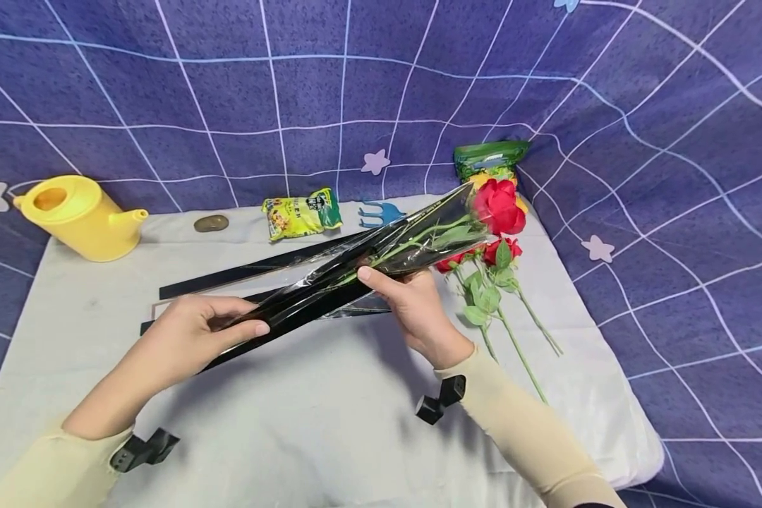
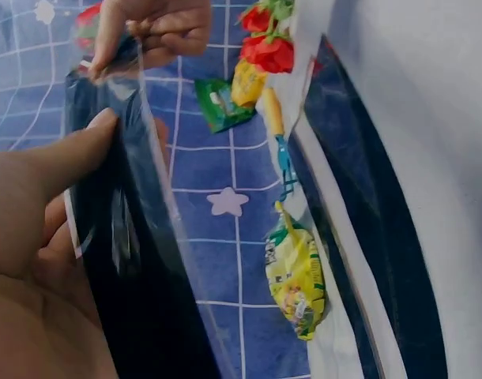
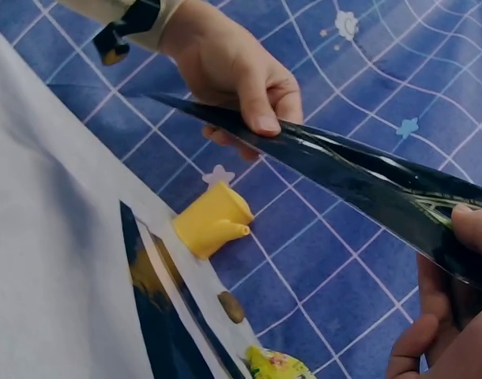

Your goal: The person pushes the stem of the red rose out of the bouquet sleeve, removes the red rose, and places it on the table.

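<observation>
A clear and black plastic flower sleeve (image 1: pixel 305 296) slants across the middle of the head view, raised above the table. Inside it lies a single red rose (image 1: pixel 498 206), its bloom sticking out of the wide upper right end. My left hand (image 1: pixel 197 335) grips the narrow lower part, thumb on top, as the left wrist view also shows. Higher up, my right hand (image 1: pixel 419 310) pinches the sleeve near the green stem (image 1: pixel 413 240), with fingers underneath. The lower stem is hidden by the black film.
More sleeves (image 1: pixel 216 280) lie flat behind. Loose roses (image 1: pixel 487 300) rest at right, before a green packet (image 1: pixel 489 159). Along the back stand a yellow watering can (image 1: pixel 85 219), a brown stone (image 1: pixel 212 224), a yellow-green bag (image 1: pixel 301 214) and a blue hand rake (image 1: pixel 381 213).
</observation>
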A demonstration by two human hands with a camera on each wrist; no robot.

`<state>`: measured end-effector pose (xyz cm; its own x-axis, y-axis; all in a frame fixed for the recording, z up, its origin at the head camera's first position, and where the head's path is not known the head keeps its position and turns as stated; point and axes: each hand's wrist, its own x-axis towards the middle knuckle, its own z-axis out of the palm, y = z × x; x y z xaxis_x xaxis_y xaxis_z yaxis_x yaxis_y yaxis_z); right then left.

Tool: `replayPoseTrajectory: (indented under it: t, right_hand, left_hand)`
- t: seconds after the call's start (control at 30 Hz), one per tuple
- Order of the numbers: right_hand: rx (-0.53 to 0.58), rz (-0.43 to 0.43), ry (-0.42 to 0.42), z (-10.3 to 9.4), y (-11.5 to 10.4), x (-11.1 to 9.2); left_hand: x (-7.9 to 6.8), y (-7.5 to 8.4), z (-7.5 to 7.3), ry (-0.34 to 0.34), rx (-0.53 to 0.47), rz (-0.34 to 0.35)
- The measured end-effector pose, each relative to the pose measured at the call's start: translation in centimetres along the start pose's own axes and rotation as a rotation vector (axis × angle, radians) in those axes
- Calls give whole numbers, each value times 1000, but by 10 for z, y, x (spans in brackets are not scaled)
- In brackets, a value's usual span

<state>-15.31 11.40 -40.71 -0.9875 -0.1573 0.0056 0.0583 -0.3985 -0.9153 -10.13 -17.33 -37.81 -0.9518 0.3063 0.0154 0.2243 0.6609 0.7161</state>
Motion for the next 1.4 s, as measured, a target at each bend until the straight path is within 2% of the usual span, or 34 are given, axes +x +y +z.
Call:
replayPoseTrajectory:
  t: [0.17, 0.3, 0.4, 0.53, 0.7, 1.1, 1.27, 1.4]
  right_hand:
    - [-54, -33, 36, 5, 5, -1]
    - [-68, -65, 23, 7, 6, -1]
    - [18, -103, 25, 6, 2, 2]
    - [164, -164, 70, 1, -6, 7]
    - [192, -177, 110, 0, -9, 8]
    - [148, -174, 128, 7, -1, 7]
    - [58, -181, 120, 12, 1, 3]
    - [-15, -198, 111, 16, 3, -1]
  left_hand:
    - [6, 6, 5, -52, -41, 69]
    - [12, 11, 12, -68, -30, 106]
    - [13, 11, 13, -82, -18, 102]
    - [12, 10, 11, -94, -19, 76]
    - [13, 13, 11, -110, -50, 52]
    - [12, 12, 14, -64, -34, 60]
    - [12, 15, 16, -60, -51, 57]
    - [13, 18, 19, -70, -117, 38]
